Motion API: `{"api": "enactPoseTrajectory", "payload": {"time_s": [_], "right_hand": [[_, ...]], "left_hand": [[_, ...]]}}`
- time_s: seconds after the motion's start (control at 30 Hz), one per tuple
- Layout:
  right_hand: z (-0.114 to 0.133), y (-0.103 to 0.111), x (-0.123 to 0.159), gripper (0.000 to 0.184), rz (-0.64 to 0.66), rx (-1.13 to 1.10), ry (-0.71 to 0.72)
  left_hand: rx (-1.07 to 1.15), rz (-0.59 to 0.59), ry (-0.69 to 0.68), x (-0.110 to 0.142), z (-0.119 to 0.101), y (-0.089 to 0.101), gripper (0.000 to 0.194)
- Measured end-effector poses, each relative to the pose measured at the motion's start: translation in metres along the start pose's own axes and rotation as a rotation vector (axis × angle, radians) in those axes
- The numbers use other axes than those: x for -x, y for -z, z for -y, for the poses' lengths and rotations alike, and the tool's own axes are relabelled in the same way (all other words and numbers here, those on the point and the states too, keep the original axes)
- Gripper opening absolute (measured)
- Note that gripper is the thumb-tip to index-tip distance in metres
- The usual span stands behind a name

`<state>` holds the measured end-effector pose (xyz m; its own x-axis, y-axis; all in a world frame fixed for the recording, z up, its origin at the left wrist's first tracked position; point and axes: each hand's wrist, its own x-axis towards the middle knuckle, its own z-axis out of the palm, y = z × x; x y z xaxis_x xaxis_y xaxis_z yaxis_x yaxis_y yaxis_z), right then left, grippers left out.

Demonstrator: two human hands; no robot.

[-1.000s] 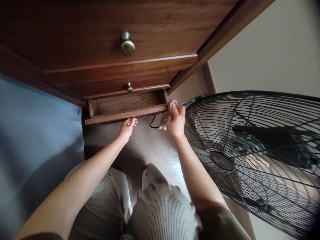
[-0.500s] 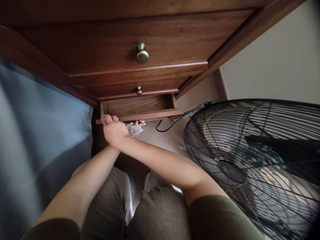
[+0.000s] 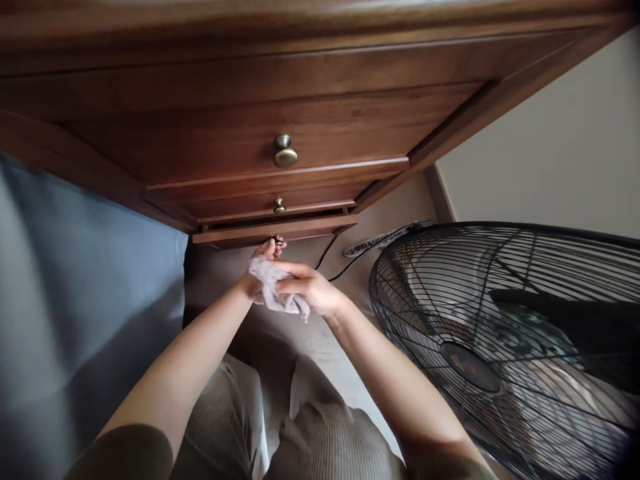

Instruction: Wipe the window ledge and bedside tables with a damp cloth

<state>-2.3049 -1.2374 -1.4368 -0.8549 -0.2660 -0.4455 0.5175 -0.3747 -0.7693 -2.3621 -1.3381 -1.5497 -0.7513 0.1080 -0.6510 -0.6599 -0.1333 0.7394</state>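
Note:
My left hand [image 3: 265,253] reaches up under the lowest drawer front [image 3: 275,230], its fingertips curled around a small brass knob [image 3: 277,239] that they mostly hide. My right hand [image 3: 306,288] is closed over a crumpled pale cloth [image 3: 270,287], which also presses against my left wrist. That drawer now sits nearly flush with the dark wooden cabinet [image 3: 210,133]. Two more brass knobs show above it, the larger [image 3: 285,151] and the smaller [image 3: 279,205]. The drawer's inside is hidden.
A large black caged fan [image 3: 467,333] stands close on the right. Behind my hands, a black cable [image 3: 327,257] runs along the floor [image 3: 320,340] toward a power strip [image 3: 375,245]. Blue fabric [image 3: 85,293] fills the left side. My ribbed grey-clad knees [image 3: 320,440] are below.
The open shallow drawer has slid in and now looks shut. My right hand has uncrossed from over my left arm, bringing the cloth back toward the middle. The view has tilted slightly.

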Motion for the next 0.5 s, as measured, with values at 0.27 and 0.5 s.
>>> {"api": "enactPoseTrajectory", "payload": {"time_s": [0.27, 0.5], "right_hand": [[0.031, 0.052, 0.065, 0.033, -0.477, -0.21, 0.083], [0.063, 0.055, 0.076, 0.029, -0.892, -0.017, 0.415]], "left_hand": [[0.15, -0.081, -0.165, 0.017, -0.065, -0.049, 0.019], [0.061, 0.05, -0.273, 0.039, -0.085, -0.049, 0.029]]}}
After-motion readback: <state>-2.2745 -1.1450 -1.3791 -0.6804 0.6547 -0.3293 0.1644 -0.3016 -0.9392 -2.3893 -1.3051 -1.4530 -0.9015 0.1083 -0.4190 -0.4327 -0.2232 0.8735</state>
